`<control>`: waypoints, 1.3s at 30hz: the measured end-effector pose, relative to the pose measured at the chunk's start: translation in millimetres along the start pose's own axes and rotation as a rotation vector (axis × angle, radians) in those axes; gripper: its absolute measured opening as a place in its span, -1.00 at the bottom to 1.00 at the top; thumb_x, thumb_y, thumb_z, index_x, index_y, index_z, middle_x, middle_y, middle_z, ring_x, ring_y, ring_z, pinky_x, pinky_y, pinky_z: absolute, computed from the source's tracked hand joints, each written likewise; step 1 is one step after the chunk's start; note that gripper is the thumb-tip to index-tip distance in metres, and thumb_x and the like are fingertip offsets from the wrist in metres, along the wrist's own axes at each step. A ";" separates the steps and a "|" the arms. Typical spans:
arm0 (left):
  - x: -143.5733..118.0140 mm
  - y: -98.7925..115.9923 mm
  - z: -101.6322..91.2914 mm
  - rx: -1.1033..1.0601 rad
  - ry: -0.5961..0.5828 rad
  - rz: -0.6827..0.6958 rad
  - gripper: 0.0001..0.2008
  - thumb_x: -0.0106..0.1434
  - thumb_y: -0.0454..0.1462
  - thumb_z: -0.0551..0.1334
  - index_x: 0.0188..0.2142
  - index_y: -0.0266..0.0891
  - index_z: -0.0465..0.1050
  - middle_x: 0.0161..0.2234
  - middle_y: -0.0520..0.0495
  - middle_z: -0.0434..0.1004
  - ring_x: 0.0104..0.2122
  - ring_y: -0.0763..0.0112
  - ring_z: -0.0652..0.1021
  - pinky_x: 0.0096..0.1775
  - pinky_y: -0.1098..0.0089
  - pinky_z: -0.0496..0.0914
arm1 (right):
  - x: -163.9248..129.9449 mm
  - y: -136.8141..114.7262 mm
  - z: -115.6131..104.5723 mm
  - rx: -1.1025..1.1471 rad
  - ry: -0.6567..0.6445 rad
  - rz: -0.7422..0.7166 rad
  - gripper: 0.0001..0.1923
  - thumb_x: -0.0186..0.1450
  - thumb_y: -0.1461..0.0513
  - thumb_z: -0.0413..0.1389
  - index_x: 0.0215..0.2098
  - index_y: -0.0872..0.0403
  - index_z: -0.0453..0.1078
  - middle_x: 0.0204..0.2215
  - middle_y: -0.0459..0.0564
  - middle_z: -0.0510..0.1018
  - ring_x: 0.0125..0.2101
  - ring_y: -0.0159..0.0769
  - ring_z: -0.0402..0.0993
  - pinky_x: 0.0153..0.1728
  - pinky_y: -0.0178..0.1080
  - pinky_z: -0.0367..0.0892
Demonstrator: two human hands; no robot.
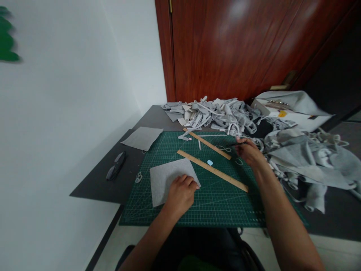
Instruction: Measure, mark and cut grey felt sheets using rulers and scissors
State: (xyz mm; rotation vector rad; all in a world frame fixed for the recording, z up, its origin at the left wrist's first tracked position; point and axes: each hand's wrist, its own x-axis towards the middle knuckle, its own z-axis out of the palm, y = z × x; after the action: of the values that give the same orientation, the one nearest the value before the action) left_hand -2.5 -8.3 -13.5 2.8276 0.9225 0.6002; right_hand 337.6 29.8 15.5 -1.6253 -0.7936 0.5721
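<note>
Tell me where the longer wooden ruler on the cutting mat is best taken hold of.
Probably the longer wooden ruler at its near-right end, from the right hand's side. It lies flat and diagonal on the cutting mat, that end bare, so fingertips pinch its thin long edges.

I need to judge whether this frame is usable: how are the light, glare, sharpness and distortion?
Head view: soft, dim light; pale glare on the wooden door; wide-angle bending tilts the wall and table edges; the left hand on the grey felt square is fairly sharp, while the right hand and the scrap pile look softer; the green shape is blurred.
</note>
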 end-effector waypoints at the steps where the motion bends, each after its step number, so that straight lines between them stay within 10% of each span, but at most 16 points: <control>1: -0.4 -0.1 -0.5 0.002 -0.008 0.012 -0.86 0.39 -0.39 0.27 -0.28 -0.19 0.58 -0.27 -0.02 0.60 -0.15 0.21 0.54 -0.15 0.17 0.41 | -2.2 -1.8 5.0 0.054 0.009 -0.019 -0.54 0.10 -0.13 0.21 -0.41 -0.07 0.09 -0.59 -0.23 0.35 -0.58 -0.34 0.36 -0.53 -0.31 0.27; 10: -6.0 16.1 2.2 0.093 -0.134 0.041 -0.84 0.42 -0.38 0.18 -0.27 -0.21 0.53 -0.26 -0.10 0.60 -0.16 0.18 0.58 -0.26 0.20 0.42 | -50.9 -14.1 50.4 0.336 -0.218 -0.220 -0.50 0.14 -0.06 0.34 -0.28 -0.09 0.12 -0.19 -0.08 0.58 -0.08 -0.11 0.59 -0.12 -0.07 0.50; 19: -5.2 18.3 -23.3 -0.138 -0.268 -0.080 -0.74 0.42 -0.12 0.27 -0.36 -0.18 0.56 -0.35 -0.01 0.63 -0.30 0.24 0.63 -0.22 0.25 0.48 | -93.7 -8.7 79.8 0.453 -0.563 -0.231 -0.61 0.21 0.06 0.42 -0.34 -0.03 0.27 -0.31 -0.18 0.51 -0.31 -0.34 0.52 -0.22 -0.25 0.41; 22: -7.0 2.5 -26.9 -0.143 -0.150 -0.068 -0.83 0.40 -0.24 0.28 -0.05 -0.16 0.58 -0.02 -0.06 0.64 0.05 0.13 0.58 0.11 0.11 0.44 | -106.2 -9.6 82.5 0.473 -0.719 -0.185 -0.64 0.23 0.03 0.39 -0.29 -0.04 0.31 -0.28 -0.15 0.52 -0.34 -0.32 0.51 -0.28 -0.23 0.42; 24: -8.3 -7.3 -23.5 -0.129 -0.100 -0.013 -0.52 0.35 -0.26 0.31 0.25 -0.11 0.41 0.27 -0.08 0.45 0.33 0.01 0.33 0.33 -0.07 0.22 | -113.0 -10.2 85.2 0.457 -0.750 -0.181 -0.63 0.22 0.03 0.40 -0.26 -0.05 0.33 -0.27 -0.14 0.53 -0.33 -0.31 0.49 -0.28 -0.23 0.41; 28: -10.9 -18.7 -16.2 -0.154 -0.133 0.001 -0.43 0.34 -0.15 0.33 0.32 -0.06 0.34 0.35 -0.06 0.36 0.41 0.00 0.20 0.42 -0.16 -0.01 | -121.6 -13.1 90.5 0.432 -0.756 -0.164 -0.45 0.07 0.08 0.50 -0.10 -0.11 0.34 -0.31 -0.17 0.54 -0.33 -0.30 0.47 -0.31 -0.27 0.40; 39: -20.8 -36.9 -30.8 -0.207 -0.214 -0.060 -0.28 0.19 -0.14 0.45 0.31 -0.11 0.33 0.37 -0.14 0.32 0.40 -0.03 0.24 0.39 -0.18 0.04 | -232.9 19.6 33.7 0.720 -0.705 0.284 -0.33 -0.09 -0.19 0.50 -0.07 -0.15 0.61 -0.41 -0.11 0.45 -0.56 -0.42 0.19 -0.52 -0.29 0.24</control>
State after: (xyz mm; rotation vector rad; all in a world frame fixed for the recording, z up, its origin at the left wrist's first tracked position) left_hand -50.2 8.8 -0.3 2.6065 0.8499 0.3540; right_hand 165.3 -126.9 -23.3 -0.8499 -0.7241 1.4917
